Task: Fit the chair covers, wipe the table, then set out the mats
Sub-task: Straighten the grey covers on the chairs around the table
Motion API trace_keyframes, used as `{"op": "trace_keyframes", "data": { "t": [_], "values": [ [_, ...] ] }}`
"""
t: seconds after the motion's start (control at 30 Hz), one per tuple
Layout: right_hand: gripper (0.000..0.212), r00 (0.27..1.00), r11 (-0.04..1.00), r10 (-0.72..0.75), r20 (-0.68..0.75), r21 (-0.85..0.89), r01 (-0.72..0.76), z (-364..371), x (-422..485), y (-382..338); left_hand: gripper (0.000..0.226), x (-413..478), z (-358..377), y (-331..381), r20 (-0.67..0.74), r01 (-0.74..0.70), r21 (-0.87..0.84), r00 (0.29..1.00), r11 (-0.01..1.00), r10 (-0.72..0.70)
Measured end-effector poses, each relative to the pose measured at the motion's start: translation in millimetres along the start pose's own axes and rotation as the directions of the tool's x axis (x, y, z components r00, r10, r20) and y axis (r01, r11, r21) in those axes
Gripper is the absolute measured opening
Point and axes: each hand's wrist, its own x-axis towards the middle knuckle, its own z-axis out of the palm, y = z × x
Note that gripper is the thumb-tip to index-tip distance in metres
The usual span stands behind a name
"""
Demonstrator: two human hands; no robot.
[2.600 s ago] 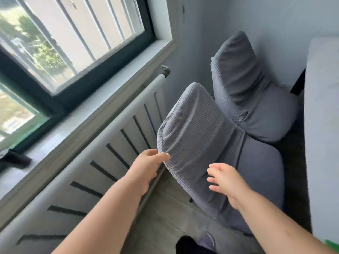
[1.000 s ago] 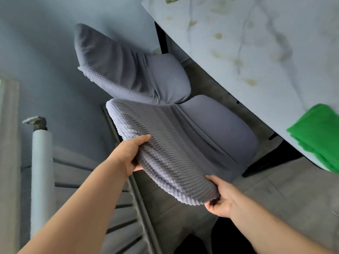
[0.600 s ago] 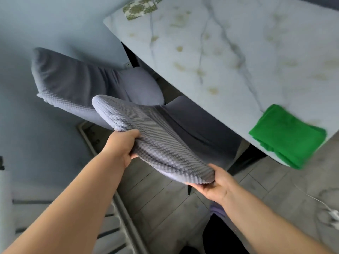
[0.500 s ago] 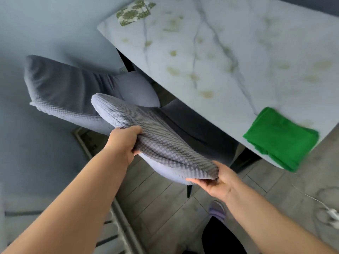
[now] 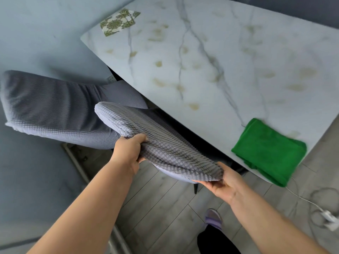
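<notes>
A grey waffle-knit chair cover (image 5: pixel 156 142) is stretched over the back of the near chair. My left hand (image 5: pixel 129 150) grips the cover at the left side of the backrest. My right hand (image 5: pixel 222 183) holds its lower right corner from below. A second chair (image 5: pixel 53 110) in the same grey cover stands behind, beside the wall. The marble table (image 5: pixel 211 57) shows yellowish stains. A folded green cloth (image 5: pixel 268 150) lies near its front right corner. Patterned green-and-white mats (image 5: pixel 119 22) lie at the far left corner.
A blue-grey wall (image 5: pixel 36 33) runs along the left, close to the chairs. A white cable with a plug (image 5: pixel 328 216) lies on the grey wood floor at the right. My shoe (image 5: pixel 213 218) is on the floor below my right arm.
The view swung from the window and radiator to the table. Both hands closed on the near chair's cover, and the chair back has moved nearer the table edge.
</notes>
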Motion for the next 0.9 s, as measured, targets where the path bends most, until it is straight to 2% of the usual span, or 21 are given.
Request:
{"op": "trace_keyframes", "data": {
  "t": [0.17,0.37,0.57,0.67,0.83,0.9],
  "values": [
    [0.023,0.999,0.997,0.026,-0.048,0.068,-0.023,-9.9,18.5,-1.4,0.033,8.6,6.0,-6.4,0.037,-0.014,0.021,0.999,1.0,0.013],
    [0.01,0.999,0.999,0.025,-0.034,0.035,-0.023,-18.7,27.5,0.7,0.033,21.8,1.1,-20.9,0.052,0.022,0.069,0.998,0.997,-0.026],
    [0.011,0.998,0.999,0.03,-0.059,0.02,-0.029,-22.3,31.8,2.9,0.036,26.9,-1.9,-28.2,0.077,0.071,0.063,0.994,0.995,-0.076],
    [0.012,0.995,0.999,0.02,-0.098,-0.028,-0.023,-19.1,30.8,1.0,0.034,26.0,-1.9,-23.5,0.101,0.115,0.079,0.987,0.99,-0.123],
    [0.019,0.984,0.979,-0.033,-0.175,-0.202,-0.004,-6.5,23.3,-9.7,0.025,14.6,3.9,-14.6,0.14,0.212,0.143,0.963,0.967,-0.232],
    [0.016,0.976,0.926,-0.091,-0.196,-0.378,0.011,2.3,12.9,-14.5,0.026,10.0,2.4,-11.6,0.163,0.236,0.166,0.951,0.957,-0.263]
  ]
}}
